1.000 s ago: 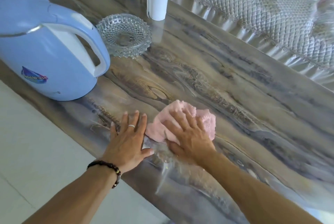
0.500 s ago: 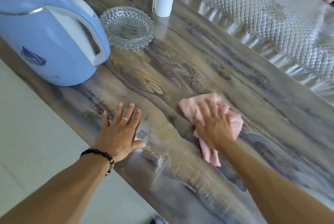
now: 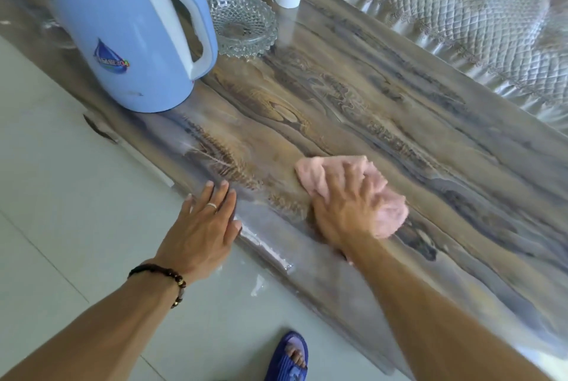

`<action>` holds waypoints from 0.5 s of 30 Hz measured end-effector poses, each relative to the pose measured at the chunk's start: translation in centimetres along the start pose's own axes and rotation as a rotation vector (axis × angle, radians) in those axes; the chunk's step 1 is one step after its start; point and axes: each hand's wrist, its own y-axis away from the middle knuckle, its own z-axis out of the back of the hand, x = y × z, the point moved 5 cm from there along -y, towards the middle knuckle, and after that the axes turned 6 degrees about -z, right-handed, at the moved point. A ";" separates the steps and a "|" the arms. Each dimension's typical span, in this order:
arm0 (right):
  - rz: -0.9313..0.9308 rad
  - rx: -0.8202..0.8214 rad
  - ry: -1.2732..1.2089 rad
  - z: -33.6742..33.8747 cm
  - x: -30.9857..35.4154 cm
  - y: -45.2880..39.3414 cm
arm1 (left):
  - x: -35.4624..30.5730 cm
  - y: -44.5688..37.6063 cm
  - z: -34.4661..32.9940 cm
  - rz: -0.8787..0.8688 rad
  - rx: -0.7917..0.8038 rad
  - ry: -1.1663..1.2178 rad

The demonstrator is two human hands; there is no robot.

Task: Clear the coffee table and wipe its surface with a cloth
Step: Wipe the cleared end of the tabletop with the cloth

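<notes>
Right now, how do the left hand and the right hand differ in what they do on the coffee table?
The left hand lies flat with straight fingers at the near edge of the coffee table and holds nothing; the right hand presses on the pink cloth. The left hand wears a ring and a bead bracelet; the right hand shows neither. The left hand looks sharp; the right hand's fingers look blurred. Both lie palm down.
</notes>
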 end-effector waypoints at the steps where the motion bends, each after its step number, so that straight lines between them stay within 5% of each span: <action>1: 0.045 -0.022 0.049 -0.5 2.8 1.3 | 0.3 0.1 0.0 -0.008 -0.014 -0.006; 3: 0.299 -0.013 0.014 -2.3 7.1 6.0 | 0.8 0.4 0.1 -0.002 -0.029 0.001; 6: 0.532 0.029 -0.037 -2.2 3.7 9.5 | 1.1 0.6 0.2 0.000 -0.026 -0.032; 8: 0.448 0.040 0.017 -1.8 -1.0 6.5 | 0.2 0.3 0.8 -0.007 -0.029 -0.045; 12: -0.093 -0.002 -0.132 0.0 -1.7 0.3 | -2.1 -1.2 0.0 -0.068 -0.034 -0.030; 15: 0.191 -0.048 -0.020 -1.1 3.4 3.5 | -3.1 -2.7 0.0 -0.064 -0.041 -0.012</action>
